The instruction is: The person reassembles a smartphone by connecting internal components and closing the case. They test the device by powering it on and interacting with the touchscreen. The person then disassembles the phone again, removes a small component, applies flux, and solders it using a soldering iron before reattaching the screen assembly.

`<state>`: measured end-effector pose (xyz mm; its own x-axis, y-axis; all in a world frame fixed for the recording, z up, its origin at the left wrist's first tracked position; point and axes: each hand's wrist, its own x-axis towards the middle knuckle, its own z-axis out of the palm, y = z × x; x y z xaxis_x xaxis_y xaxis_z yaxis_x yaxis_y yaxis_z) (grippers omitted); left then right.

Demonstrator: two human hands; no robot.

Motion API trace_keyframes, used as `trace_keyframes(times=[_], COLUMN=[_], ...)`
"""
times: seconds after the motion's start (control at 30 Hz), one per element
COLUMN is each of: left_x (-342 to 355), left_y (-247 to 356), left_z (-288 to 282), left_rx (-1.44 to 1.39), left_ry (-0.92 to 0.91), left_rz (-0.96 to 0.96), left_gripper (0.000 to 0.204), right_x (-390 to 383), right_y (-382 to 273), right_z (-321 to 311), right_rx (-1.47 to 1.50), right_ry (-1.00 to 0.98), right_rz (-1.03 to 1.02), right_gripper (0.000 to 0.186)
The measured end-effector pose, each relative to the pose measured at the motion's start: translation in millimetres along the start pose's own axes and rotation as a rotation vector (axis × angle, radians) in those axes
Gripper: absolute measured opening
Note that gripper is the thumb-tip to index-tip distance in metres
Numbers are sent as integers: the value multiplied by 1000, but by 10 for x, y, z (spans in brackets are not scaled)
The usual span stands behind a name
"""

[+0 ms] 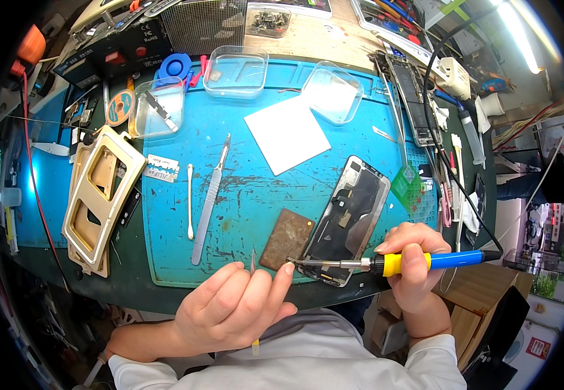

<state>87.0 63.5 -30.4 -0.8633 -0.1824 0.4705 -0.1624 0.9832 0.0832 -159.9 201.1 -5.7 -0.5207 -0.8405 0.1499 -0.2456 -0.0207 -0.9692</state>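
My right hand is closed round the blue and yellow handle of a soldering iron. Its metal shaft points left across the lower end of a dark phone screen assembly, which lies tilted on the blue mat. The iron's tip is by the lower right corner of a brown rectangular plate; I cannot tell if it touches. My left hand pinches a slim pointed tool with a grey tip and yellowish end, its middle hidden by my fingers. My left index fingertip is close to the iron's tip.
A scalpel handle, cotton swab and razor blade lie left on the mat. Gold metal frames sit farther left. A white square and clear trays lie beyond. The iron's black cable runs along the right.
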Motion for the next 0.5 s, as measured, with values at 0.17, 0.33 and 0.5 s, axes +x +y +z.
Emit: trace_keyframes(times=[0.17, 0.33, 0.5], left_x=[-3, -4, 2], left_y=[1, -3, -27], left_z=[0, 3, 5], left_rx=[-9, -7, -16], left_ry=[-4, 0, 4], left_rz=[-3, 3, 44], left_gripper=[36, 36, 39], right_x=[-3, 4, 4], right_y=[14, -4, -11], right_z=[0, -4, 11], right_rx=[24, 6, -2], right_ry=[15, -11, 9], right_rz=[-6, -3, 5], right_gripper=[27, 26, 25])
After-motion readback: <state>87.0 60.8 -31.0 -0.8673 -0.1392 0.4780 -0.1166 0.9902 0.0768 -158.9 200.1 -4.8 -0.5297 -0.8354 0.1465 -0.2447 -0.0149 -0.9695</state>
